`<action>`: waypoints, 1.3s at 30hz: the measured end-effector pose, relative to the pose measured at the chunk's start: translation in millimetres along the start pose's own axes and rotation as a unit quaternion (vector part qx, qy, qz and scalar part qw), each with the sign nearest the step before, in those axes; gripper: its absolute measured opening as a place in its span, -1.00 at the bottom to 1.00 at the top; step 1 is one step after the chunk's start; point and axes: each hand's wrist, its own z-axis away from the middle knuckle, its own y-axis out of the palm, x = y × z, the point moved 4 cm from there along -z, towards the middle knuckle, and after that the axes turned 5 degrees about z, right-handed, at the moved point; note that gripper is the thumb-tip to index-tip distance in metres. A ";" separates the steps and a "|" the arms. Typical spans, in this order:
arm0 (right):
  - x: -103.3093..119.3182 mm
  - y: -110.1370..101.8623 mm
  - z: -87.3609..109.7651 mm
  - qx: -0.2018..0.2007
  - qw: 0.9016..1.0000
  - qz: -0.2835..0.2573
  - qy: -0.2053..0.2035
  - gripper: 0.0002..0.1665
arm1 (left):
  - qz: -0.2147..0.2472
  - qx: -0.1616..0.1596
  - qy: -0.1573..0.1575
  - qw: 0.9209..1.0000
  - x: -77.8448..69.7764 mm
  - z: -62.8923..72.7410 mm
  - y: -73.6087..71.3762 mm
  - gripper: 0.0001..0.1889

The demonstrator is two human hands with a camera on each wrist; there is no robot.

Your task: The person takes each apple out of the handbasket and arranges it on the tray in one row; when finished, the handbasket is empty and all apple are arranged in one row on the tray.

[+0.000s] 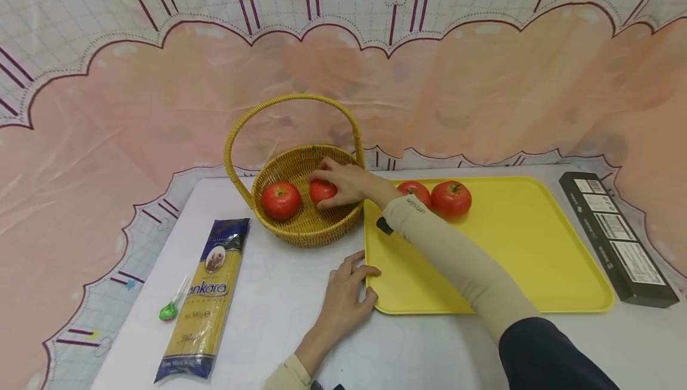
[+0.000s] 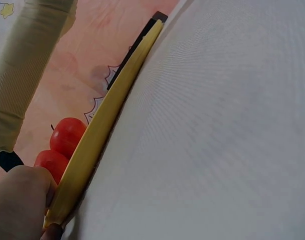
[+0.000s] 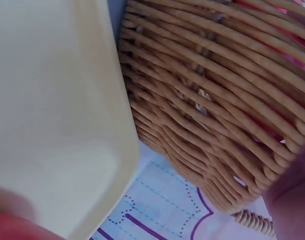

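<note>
In the head view my right hand (image 1: 346, 184) reaches into the wicker basket (image 1: 306, 238), its fingers curled round a tomato (image 1: 321, 191). Another tomato (image 1: 281, 201) lies in the basket, left of that hand. The right wrist view shows the basket's woven side (image 3: 212, 100) close up, with the held tomato mostly hidden behind it. My left hand (image 1: 346, 294) grips the left edge of the yellow tray (image 1: 526, 259), and the left wrist view shows this hand (image 2: 20, 197) with a finger on each side of the rim. Two tomatoes, one of them whole in view (image 1: 451, 200), sit on the tray, the other partly behind my right forearm.
Left of the basket lies a pack of spaghetti (image 1: 204, 294), with a green-wrapped lollipop (image 1: 168, 311) beside it. A long dark box (image 1: 617, 238) stands right of the tray. The basket's tall handle (image 1: 292, 98) arches over it. A patterned cloth (image 1: 483, 92) hangs behind the table.
</note>
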 end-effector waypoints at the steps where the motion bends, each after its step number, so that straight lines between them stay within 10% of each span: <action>1: -0.3 -1.4 1.3 -0.003 1.000 -0.007 0.000 -0.24 | 0.000 0.000 0.001 1.000 0.0 -0.2 -0.3 -0.71; 39: -7.2 -27.4 45.2 -0.020 0.992 -0.122 -0.022 -0.24 | -0.004 -0.010 -0.002 1.000 0.7 -0.9 0.5 -0.70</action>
